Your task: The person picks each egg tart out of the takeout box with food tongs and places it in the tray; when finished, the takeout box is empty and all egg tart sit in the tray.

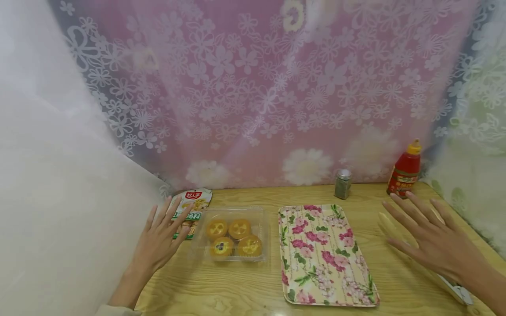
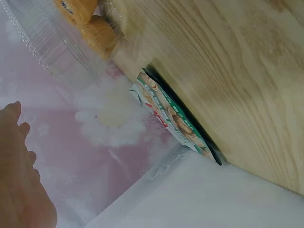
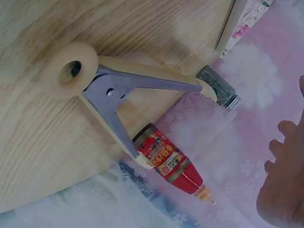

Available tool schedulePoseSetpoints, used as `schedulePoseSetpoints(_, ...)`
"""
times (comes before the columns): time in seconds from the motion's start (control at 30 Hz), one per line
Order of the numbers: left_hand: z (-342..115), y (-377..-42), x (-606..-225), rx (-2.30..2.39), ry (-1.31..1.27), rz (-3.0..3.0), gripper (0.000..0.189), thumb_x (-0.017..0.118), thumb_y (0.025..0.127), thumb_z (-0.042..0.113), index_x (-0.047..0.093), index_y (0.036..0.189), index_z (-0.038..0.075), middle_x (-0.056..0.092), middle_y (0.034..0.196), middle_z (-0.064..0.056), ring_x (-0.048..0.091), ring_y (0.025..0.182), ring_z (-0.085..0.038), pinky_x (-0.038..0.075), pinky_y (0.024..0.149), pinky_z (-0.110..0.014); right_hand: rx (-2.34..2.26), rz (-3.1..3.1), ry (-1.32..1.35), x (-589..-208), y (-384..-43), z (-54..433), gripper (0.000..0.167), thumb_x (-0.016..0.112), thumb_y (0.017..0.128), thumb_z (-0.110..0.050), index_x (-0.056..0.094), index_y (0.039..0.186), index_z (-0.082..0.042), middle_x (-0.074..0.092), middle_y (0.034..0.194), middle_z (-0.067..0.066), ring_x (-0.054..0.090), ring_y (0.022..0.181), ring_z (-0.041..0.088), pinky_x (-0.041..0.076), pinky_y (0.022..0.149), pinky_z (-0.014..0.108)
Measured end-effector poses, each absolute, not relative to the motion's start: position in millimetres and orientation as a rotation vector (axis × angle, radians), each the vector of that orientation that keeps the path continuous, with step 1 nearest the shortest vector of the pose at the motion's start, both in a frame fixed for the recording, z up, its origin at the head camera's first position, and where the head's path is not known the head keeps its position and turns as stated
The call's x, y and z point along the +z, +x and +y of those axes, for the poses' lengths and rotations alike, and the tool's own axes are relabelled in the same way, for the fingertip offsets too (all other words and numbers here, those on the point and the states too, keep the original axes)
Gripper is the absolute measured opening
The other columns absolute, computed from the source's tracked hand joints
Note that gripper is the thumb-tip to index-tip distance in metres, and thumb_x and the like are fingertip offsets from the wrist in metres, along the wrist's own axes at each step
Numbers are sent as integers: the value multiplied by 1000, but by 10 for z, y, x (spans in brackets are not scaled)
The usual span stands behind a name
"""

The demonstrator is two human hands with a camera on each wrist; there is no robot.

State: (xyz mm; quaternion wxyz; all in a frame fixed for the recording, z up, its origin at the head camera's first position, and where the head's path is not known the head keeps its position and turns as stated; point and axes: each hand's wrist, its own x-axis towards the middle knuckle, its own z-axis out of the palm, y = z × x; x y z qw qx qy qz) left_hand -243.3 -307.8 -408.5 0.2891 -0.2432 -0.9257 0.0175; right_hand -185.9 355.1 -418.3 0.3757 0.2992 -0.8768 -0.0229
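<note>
Below the right hand (image 1: 431, 239): V-shaped tool (image 3: 105, 89), probably light and rigid, best taken across its two arms. Near the left hand's (image 1: 158, 241) fingers: packet (image 1: 201, 197), likely soft and slick, to be pinched by an edge. Farther to the left hand's right: clear box (image 1: 261, 219), thin-walled and likely to flex, its four tarts (image 1: 239, 228) presumably fragile; hold by opposite sides. Both hands extend forward, fingers spread, gripping nothing.

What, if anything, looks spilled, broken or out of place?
Nothing stands out. The red bottle and small jar stand upright, the cakes sit in their clear box, and I see no spill. From above, the right hand partly hides the tongs.
</note>
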Motion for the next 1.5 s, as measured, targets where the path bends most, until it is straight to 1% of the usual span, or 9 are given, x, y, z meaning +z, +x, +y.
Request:
schedulePoseSetpoints(0.13,-3106,-2430,-4129,-19,-622,-2552,62,49,109,45,27,166,33,14,174,-3,9,161,-27,-2,129,-50,-23,-2342,699,-4224,-1874,3526,90,28,101,-79,38,161,-13,20,173,7,10,159,33,0,127,59)
schedulePoseSetpoints(0.27,-3169,-2380,-4178,-221,-575,-2621,61,53,110,38,30,166,28,20,173,-7,16,159,-31,-3,129,-48,145,-2508,629,-4201,-1867,3331,83,56,103,-59,22,168,-22,11,175,0,0,161,22,-7,129,46)
schedulePoseSetpoints(0.37,-3195,-2320,-4205,-428,-544,-2650,60,54,110,31,32,165,25,25,171,-12,21,156,-39,7,126,-59,296,-2596,614,-4147,-1864,3114,90,70,99,-41,16,169,-25,10,175,-1,0,161,20,-10,128,44)
schedulePoseSetpoints(0.5,-3198,-2270,-4233,-695,-505,-2687,58,50,112,30,30,166,25,27,169,-17,23,152,-50,23,113,-76,444,-2663,635,-4084,-1863,2822,82,63,104,-40,14,169,-27,11,175,2,5,161,28,-2,128,55)
schedulePoseSetpoints(0.67,-3254,-2202,-4242,-971,-409,-2756,58,45,114,34,27,167,20,24,169,-19,17,153,-53,22,110,-80,639,-2716,674,-3996,-1893,2399,74,57,107,-42,17,168,-31,18,173,4,19,156,40,19,117,73)
schedulePoseSetpoints(0.87,-3288,-2126,-4297,-1079,-283,-2842,59,40,113,44,32,164,15,40,161,-22,41,144,-47,41,108,-67,994,-2692,788,-3946,-1921,1870,64,54,110,-40,25,166,-32,29,169,7,26,153,43,24,112,78)
schedulePoseSetpoints(1.0,-3253,-2091,-4349,-1125,-231,-2845,50,45,114,29,39,161,11,55,149,-22,55,134,-43,52,103,-57,1273,-2700,871,-3892,-1909,1516,61,51,110,-42,27,165,-33,30,169,8,25,154,44,26,111,80)
schedulePoseSetpoints(1.3,-3216,-2059,-4526,-1567,-37,-2769,46,47,113,20,45,154,-1,67,131,-22,71,108,-29,60,92,-43,1899,-2636,1119,-3850,-1937,798,49,40,114,-40,36,162,-30,41,163,4,42,147,33,40,114,62)
schedulePoseSetpoints(1.5,-3133,-2044,-4686,-1933,-35,-2716,48,48,113,18,43,147,-16,68,126,-26,73,103,-29,61,90,-44,2011,-2585,1197,-3987,-2002,405,45,47,113,-37,46,156,-26,58,149,2,55,137,25,49,110,42)
